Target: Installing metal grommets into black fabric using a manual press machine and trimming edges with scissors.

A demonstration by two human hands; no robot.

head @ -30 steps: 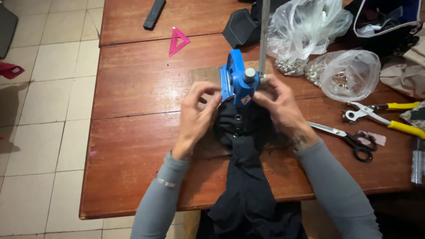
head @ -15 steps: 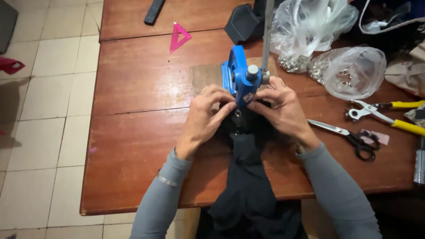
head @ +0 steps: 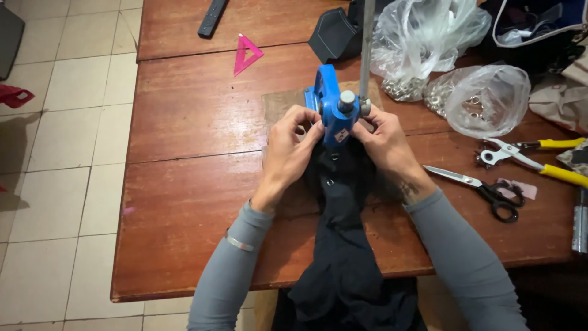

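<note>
Head view, near to far. Closest: dark fabric [head: 343,245] hanging off the worktop [head: 184,202] edge, running up between both forearms. Left hand [head: 289,150] pinching the fabric's upper edge, fingers curled at the left flank of the blue hand press [head: 331,110]. Right hand [head: 384,144] likewise clenched on the fabric, fingertips touching the press's right side beside its grey lever [head: 366,49]. Small metal eyelets visible on the fabric just below the press head. Right of the right hand: scissors [head: 484,187], then yellow-handled pliers [head: 533,156]. Beyond the right hand: clear bags of metal rings [head: 484,98]. Far beyond the left hand: pink triangle ruler [head: 246,54].
</note>
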